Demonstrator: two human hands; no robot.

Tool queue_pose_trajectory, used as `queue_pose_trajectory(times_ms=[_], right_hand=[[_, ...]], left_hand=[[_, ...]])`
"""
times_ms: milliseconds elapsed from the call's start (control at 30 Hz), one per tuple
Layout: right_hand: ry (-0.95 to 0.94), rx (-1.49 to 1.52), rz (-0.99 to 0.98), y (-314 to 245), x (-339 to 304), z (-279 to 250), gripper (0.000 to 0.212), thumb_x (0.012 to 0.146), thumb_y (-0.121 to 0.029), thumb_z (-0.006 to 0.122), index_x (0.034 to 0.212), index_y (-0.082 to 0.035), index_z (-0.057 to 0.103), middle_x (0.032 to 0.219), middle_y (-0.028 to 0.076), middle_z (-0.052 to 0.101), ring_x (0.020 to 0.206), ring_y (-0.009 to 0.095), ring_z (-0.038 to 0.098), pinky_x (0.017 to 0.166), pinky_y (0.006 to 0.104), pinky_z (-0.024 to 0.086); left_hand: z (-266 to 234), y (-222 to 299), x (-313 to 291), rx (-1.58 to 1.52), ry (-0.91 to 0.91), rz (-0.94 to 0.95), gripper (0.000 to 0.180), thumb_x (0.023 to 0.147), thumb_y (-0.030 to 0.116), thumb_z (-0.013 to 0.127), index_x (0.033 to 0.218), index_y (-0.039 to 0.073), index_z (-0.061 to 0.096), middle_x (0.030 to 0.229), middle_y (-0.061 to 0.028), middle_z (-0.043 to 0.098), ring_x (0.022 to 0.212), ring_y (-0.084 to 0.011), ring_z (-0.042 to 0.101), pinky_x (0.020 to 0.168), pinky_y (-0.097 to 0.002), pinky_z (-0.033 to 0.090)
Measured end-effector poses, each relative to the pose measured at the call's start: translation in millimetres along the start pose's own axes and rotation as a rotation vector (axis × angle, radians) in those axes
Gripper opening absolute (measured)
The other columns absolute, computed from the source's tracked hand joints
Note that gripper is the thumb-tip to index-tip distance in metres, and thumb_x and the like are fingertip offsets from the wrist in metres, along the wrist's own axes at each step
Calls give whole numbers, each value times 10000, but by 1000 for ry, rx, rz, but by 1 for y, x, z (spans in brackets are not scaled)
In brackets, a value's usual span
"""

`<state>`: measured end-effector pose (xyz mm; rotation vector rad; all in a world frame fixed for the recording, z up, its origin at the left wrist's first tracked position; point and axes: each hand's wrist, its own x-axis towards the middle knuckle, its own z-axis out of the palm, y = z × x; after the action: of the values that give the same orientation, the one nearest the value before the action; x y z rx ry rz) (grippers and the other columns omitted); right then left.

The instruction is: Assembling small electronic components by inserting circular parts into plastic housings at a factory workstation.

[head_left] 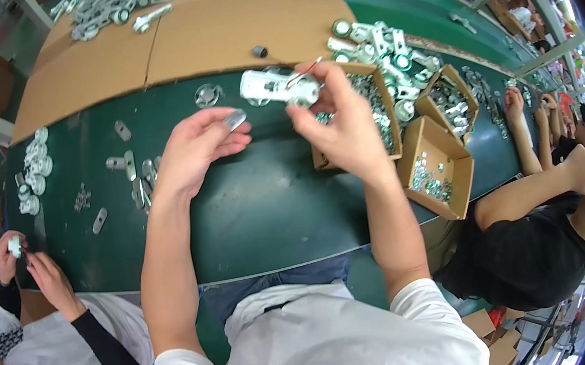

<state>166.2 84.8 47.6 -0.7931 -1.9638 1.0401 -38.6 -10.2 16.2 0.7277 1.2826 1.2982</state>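
Between the thumb and fingers of my left hand (199,149) is a small shiny silver oval plate (234,120). My right hand (343,120) grips a long white plastic housing (269,86) by its right end, just above the green table. Thin wires, one of them red, stick up from the housing beside my fingers. The two hands are apart, with the plate a little below and left of the housing. Behind them on the table lie a clear round part (208,95) and a small dark cylinder (260,51).
Cardboard boxes of small parts (424,198) stand at the right, beside a pile of white housings (382,49). Loose oval plates (130,165) and a row of white parts (34,172) lie at the left. Cardboard sheeting (213,27) covers the back. People work on both sides.
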Motion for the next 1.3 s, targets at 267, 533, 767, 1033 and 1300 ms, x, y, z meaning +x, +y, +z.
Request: queue_pose_trajectory(times_ms=[267, 533, 767, 1033, 1300], right_hand=[[28, -36, -98, 17, 7, -12, 426, 848, -63, 666, 1264, -35, 580, 1071, 63, 637, 855, 125, 609, 765, 267, 520], [-91, -177, -106, 15, 3, -5, 456, 825, -99, 688, 1267, -61, 585, 965, 69, 656, 748, 138, 612, 692, 278, 516], [-229, -281, -119, 6, -3, 4, 447, 817, -88, 671, 1256, -69, 584, 1022, 117, 614, 777, 228, 614, 713, 337, 527], [-214, -301, -124, 6, 0, 9, 446, 813, -83, 681, 1249, -68, 594, 1025, 117, 626, 763, 223, 619, 699, 330, 526], [-251, -276, -173, 4, -2, 8, 415, 816, -52, 686, 1216, -44, 579, 1056, 147, 617, 820, 289, 652, 736, 356, 539]], left_hand=[[14, -1, 6, -24, -91, -26, 337, 968, 80, 506, 1258, -88, 545, 1150, -215, 660, 971, -241, 692, 903, -319, 558], [9, 0, 4, -192, -78, -77, 483, 1030, 308, 463, 1235, -121, 544, 1098, -257, 665, 953, -294, 700, 867, -349, 579], [9, -1, 2, -192, -139, -59, 529, 1033, 392, 459, 1161, -102, 599, 1045, -221, 685, 901, -271, 711, 834, -342, 591], [11, 1, -1, -164, -142, -29, 424, 1014, 319, 532, 1156, -73, 610, 1026, -196, 692, 895, -249, 712, 832, -327, 589], [14, 4, -3, -69, -98, -75, 336, 1004, 274, 550, 1055, -46, 639, 963, -133, 692, 824, -184, 688, 752, -287, 568]])
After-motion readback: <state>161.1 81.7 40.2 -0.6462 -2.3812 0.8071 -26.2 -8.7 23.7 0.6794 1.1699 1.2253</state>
